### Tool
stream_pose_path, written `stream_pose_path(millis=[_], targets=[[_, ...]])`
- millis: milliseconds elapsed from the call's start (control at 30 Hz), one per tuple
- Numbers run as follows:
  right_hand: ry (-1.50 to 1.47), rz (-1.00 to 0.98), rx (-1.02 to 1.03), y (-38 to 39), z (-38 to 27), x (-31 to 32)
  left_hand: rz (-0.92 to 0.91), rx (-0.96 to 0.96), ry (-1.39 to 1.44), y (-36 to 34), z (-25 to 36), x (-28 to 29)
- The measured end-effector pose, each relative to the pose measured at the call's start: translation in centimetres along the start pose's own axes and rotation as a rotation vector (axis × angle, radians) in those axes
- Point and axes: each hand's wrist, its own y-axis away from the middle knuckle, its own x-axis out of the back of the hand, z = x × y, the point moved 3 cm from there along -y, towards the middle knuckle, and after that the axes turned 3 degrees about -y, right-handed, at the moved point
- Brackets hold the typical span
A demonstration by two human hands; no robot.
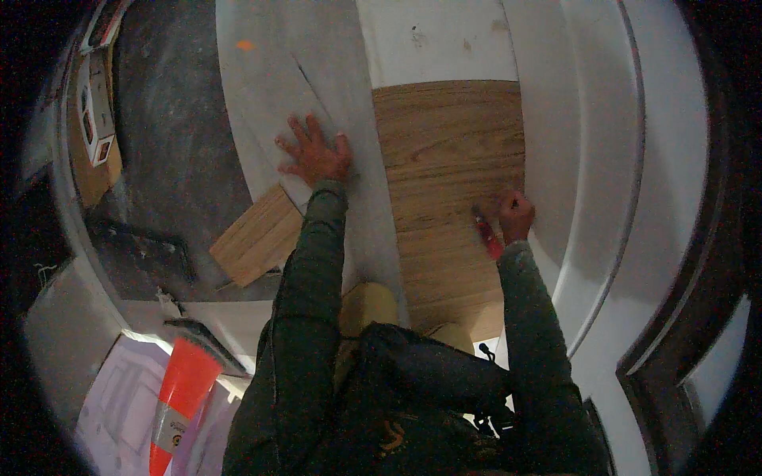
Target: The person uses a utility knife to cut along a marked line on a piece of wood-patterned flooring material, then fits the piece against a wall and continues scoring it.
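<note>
Closest to us, our own dark green sleeves rise from the lower edge, and between them we see the tan toes of our boots [367, 305] on the floor. Our left hand [316, 153] lies flat with the fingers spread wide on a pale grey sheet of underlay [317, 71], palm down, holding nothing; it presses just beside the left edge of a wood-grain flooring plank section [448, 159]. Our right hand [514, 216] is curled tight around a red-handled tool [486, 232], which we take for a knife or marker, though its tip is too small for us to tell; the tool slants down and to the left from the fist and touches the wood-grain surface near its right edge. That wood-grain section runs from the middle of the view down toward our boots, between the grey underlay on its left and a white curved band of wall or trim [603, 159] on its right. Left of our left forearm, a shorter offcut of the same wood-grain plank [258, 236] lies tilted, partly on the underlay and partly on bare dark concrete floor [171, 143]. Farther left, a cardboard box [95, 119] stands against the rim of the view. Near the lower left, an orange traffic cone [181, 393] with a pale band lies well apart from both hands, on a whitish sheet.
</note>
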Motion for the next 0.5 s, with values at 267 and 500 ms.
stream_pose_path(millis=[267, 500], targets=[[0.206, 0.356, 0.085, 0.5, 1.6, -3.5, 0.146, -0.047, -0.017, 0.9, -0.5, 0.1], [0.225, 0.392, 0.198, 0.6, 1.5, -2.8, 0.111, -0.02, -0.004, 1.3, 0.7, 1.0]])
